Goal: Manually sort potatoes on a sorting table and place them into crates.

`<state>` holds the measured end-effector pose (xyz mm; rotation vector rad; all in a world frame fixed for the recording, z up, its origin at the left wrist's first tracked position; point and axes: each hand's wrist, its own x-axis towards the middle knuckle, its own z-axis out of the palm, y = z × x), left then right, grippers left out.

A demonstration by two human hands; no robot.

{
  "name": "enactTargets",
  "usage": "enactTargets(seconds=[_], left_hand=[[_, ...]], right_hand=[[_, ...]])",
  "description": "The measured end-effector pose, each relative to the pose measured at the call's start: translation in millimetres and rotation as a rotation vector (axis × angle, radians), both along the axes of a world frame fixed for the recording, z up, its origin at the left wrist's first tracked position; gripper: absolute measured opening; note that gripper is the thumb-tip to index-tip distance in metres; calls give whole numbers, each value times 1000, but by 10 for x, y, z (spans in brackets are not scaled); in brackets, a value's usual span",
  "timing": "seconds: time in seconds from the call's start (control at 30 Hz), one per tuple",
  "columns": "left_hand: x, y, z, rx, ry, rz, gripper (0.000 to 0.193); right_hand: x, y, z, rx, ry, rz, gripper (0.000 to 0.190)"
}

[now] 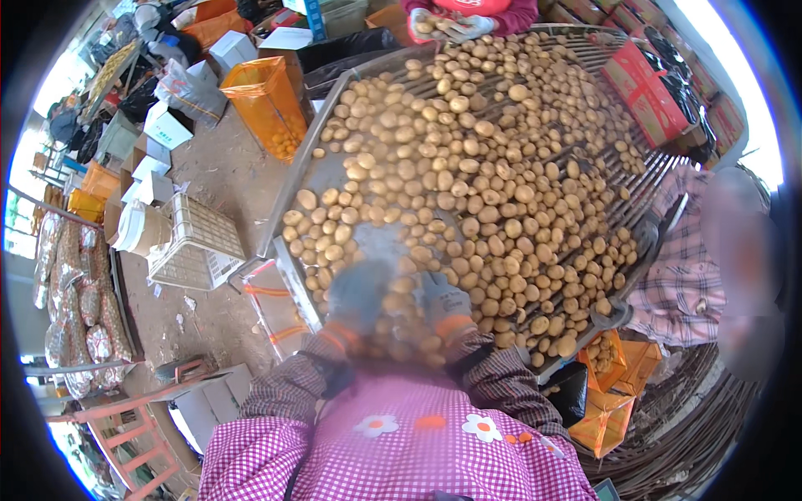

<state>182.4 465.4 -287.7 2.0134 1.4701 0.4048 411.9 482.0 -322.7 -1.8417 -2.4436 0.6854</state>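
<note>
Many round, tan potatoes cover a slatted metal sorting table in front of me. My left hand, in a grey glove with an orange cuff, is blurred over the near edge of the pile. Close by on its right, my right hand wears a matching glove and touches the potatoes. Several potatoes lie between both hands, near my chest. The lens is hazy here, and my fingertips are partly hidden, so a grip cannot be made out.
Across the table, another person's gloved hands hold potatoes. At the right, a person in a plaid shirt has gloved hands at the table rim. A red carton rests on the slats. Orange bags, a plastic crate and cartons stand around.
</note>
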Motion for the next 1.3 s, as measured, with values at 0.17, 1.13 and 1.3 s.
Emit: enactTargets(seconds=[0.17,1.13,1.3], left_hand=[[-376,305,-450,305,346,500,72],[-403,2629,-791,233,64,409,52],[-325,2638,-641,385,-253,513,40]], right_hand=[[136,-135,3,-93,-90,-18,74],[105,142,753,-859,1237,-881,24],[-1,322,730,-798,1318,-823,31]])
